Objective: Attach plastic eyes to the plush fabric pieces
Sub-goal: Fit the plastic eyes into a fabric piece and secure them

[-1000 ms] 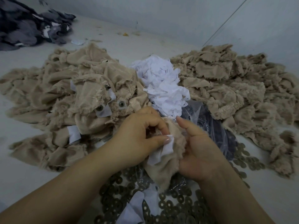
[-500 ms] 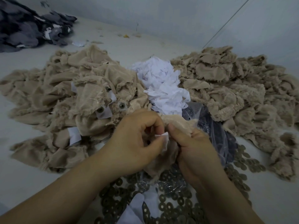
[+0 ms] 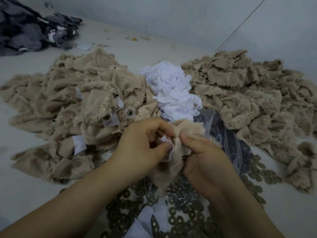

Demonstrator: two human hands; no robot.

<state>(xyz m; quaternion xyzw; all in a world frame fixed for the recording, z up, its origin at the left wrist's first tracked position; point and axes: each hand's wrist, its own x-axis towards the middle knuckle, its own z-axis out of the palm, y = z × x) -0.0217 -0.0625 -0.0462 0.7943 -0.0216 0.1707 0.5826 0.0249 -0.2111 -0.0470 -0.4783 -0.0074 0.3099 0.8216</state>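
Observation:
Both hands hold one tan plush fabric piece [image 3: 178,152] over the table's near middle. My left hand [image 3: 142,145] pinches a small white patch [image 3: 164,140] against the piece. My right hand [image 3: 204,158] grips the fabric from the right, thumb pressed on its fold. No eye shows on this piece; the fingers hide its centre. A heap of tan pieces [image 3: 72,109] on the left shows plastic eyes [image 3: 129,112] fitted through white patches. Dark round washers [image 3: 181,219] lie scattered below the hands.
A second heap of tan plush pieces [image 3: 248,97] fills the right side. White patch scraps [image 3: 175,91] are piled in the middle. A clear plastic bag [image 3: 228,140] of dark parts lies behind my right hand. Grey fabric [image 3: 30,28] sits far left, by the wall.
My right thumb has closed onto the fabric fold, and the piece has bunched tighter between both hands. The white patch is more covered by my left fingers.

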